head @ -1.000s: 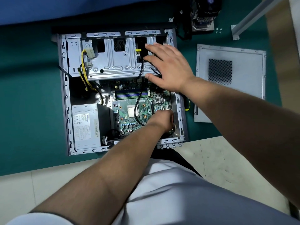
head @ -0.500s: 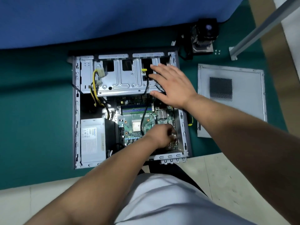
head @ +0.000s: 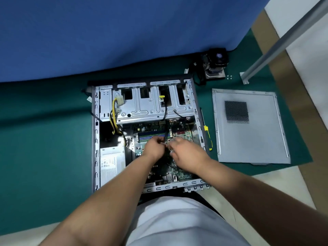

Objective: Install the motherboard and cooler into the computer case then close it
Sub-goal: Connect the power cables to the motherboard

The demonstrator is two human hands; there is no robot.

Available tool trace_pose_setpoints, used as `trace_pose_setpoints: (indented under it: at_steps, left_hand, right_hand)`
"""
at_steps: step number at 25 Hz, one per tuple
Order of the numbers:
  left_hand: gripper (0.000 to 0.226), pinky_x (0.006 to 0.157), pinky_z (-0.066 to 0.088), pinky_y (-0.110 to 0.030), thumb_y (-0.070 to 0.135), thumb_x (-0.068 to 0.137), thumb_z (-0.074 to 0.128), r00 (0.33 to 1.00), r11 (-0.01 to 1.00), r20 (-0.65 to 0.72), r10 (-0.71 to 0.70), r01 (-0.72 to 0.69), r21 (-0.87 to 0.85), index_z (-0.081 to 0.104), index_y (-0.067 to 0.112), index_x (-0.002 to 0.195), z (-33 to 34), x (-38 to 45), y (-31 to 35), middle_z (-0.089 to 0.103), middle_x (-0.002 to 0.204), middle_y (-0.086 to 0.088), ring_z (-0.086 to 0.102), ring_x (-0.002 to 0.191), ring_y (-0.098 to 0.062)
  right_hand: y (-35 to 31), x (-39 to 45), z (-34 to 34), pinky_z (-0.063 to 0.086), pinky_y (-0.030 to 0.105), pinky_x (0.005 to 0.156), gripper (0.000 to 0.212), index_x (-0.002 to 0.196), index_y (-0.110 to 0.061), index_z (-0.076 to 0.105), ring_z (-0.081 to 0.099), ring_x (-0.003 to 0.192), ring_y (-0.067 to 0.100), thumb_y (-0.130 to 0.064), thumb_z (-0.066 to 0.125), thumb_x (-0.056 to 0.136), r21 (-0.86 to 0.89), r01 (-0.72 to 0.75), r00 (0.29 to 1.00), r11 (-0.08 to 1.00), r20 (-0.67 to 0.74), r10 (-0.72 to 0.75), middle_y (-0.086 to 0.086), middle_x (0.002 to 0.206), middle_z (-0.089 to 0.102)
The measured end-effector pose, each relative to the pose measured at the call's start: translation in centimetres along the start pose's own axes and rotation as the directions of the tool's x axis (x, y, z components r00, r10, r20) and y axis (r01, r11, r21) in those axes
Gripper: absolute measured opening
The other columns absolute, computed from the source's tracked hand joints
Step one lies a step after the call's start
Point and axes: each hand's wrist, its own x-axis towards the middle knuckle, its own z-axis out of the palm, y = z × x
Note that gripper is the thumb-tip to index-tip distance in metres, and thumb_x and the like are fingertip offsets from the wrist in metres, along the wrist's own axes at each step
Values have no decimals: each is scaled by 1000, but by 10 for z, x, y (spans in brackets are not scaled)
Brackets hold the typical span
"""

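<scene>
Green mat surface (head: 44,148) below a blue backdrop, open computer case (head: 95,139) lying flat, motherboard (head: 184,172) seated inside, left hand (head: 154,147) and right hand (head: 187,153) curled together pinching a black cable (head: 165,110) over the board, cooler (head: 215,63) beyond the case, side panel (head: 252,135) to its right.

A dark green mat (head: 44,139) covers the work surface, and a bright blue fabric panel (head: 115,32) rises along its far edge. Near the mat's far right corner a slanted grey metal bar (head: 284,41) ends in a small bracket, with four tiny silver screws (head: 229,77) lying just beside that foot. A screwdriver with a yellow and black handle (head: 207,137) lies on the mat towards its right side. A pale beige floor (head: 276,187) shows past the mat's near edge, and a tan strip (head: 291,82) runs along its right edge.
</scene>
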Motion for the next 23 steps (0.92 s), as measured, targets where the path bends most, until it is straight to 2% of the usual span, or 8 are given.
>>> trace_pose_setpoints:
  at_steps: [2,4,8,11,14,17,20,23]
  left_hand:
    - [14,100,55,-51,4,101,56,999,984,14,-37,38,-174,67,13,105,-1,1,3,71,118,-23,67,113,-40]
    - [16,97,56,-52,6,102,57,1000,980,17,-21,24,-195,68,18,97,-3,3,7,73,115,-21,69,111,-39]
    - [29,94,52,-28,11,103,55,978,974,146,147,-169,151,71,17,126,-11,7,17,71,126,-7,67,114,-27]
    - [41,102,39,-21,7,101,51,918,821,174,357,-397,411,62,17,140,-19,11,25,63,139,-8,59,127,-26]
    - [67,105,47,-38,1,92,51,824,573,272,497,-547,611,45,29,153,-26,17,34,56,144,-6,56,129,-28]
    - [79,87,53,-43,8,91,57,817,311,409,406,-544,780,30,45,156,-29,24,42,50,153,4,53,134,-28]
    - [74,84,55,-42,10,101,50,860,191,408,308,-476,859,23,53,155,-31,28,43,42,158,9,50,138,-24]
    - [79,83,57,-45,5,100,45,860,140,404,311,-462,876,17,55,154,-33,29,41,40,159,10,51,137,-24]
  right_hand:
    - [-9,5,11,51,37,87,32,125,-14,60,62,103,31,-35,55,101,-9,-147,968,989,206,146,11,114,58]
    - [-18,9,21,49,35,81,34,127,-12,57,62,97,32,-36,54,102,53,-225,942,973,267,203,13,108,60]
    - [-20,8,30,58,38,76,29,129,-13,47,67,83,30,-18,52,101,357,-340,937,870,203,284,11,102,63]
    - [-14,3,29,50,34,70,48,141,-14,44,58,76,29,-6,54,94,337,-382,924,861,154,350,5,87,55]
    - [-11,2,28,50,34,71,69,155,-21,34,51,69,21,4,51,93,276,-432,901,859,169,399,-1,79,45]
    - [-13,2,26,54,36,79,78,159,-31,30,55,80,27,6,49,92,237,-449,891,862,191,411,3,87,49]
    - [-13,3,26,56,36,82,73,156,-27,36,65,99,31,6,51,92,214,-493,867,843,202,455,13,114,62]
    - [-13,4,29,59,40,83,68,154,-19,38,66,102,33,5,51,92,136,-491,866,861,182,465,15,114,65]
